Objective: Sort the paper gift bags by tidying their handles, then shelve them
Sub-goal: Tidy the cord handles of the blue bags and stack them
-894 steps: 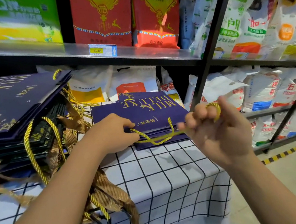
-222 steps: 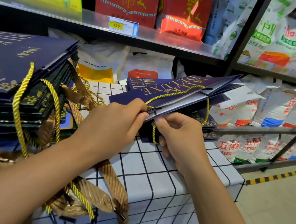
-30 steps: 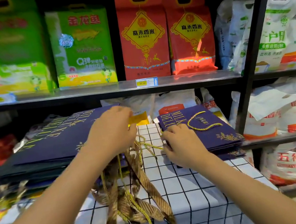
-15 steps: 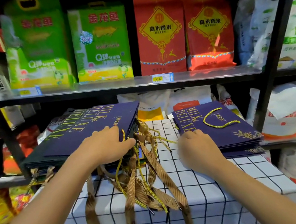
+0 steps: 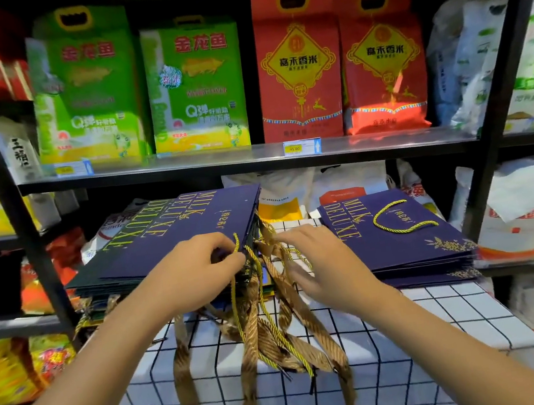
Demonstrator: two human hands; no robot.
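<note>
Navy paper gift bags lie flat in two stacks on a checked tablecloth (image 5: 416,329) in a shop aisle, with the sorting seemingly part done. At left, the taller untidied stack (image 5: 167,241) keeps its handles loose: gold cords and striped brown ribbons (image 5: 277,325) spill over the table's front edge in a tangle too thick to count. The left hand (image 5: 196,275) rests on that stack's near corner, fingers curled and pinching a gold cord (image 5: 235,245) of the top bag. The right hand (image 5: 319,260), fingers relaxed and gripping nothing visible, reaches into the ribbons just beside it. At right, the lower finished stack (image 5: 400,244) shows one gold handle (image 5: 400,220) laid neatly on its top bag. Bags in either stack cannot be counted from the edges. Behind, one shelf (image 5: 251,156) carries two green rice packs (image 5: 141,89) and two red rice packs (image 5: 338,63). Most bags, by this view, await tidying, and none looks shelved.
</note>
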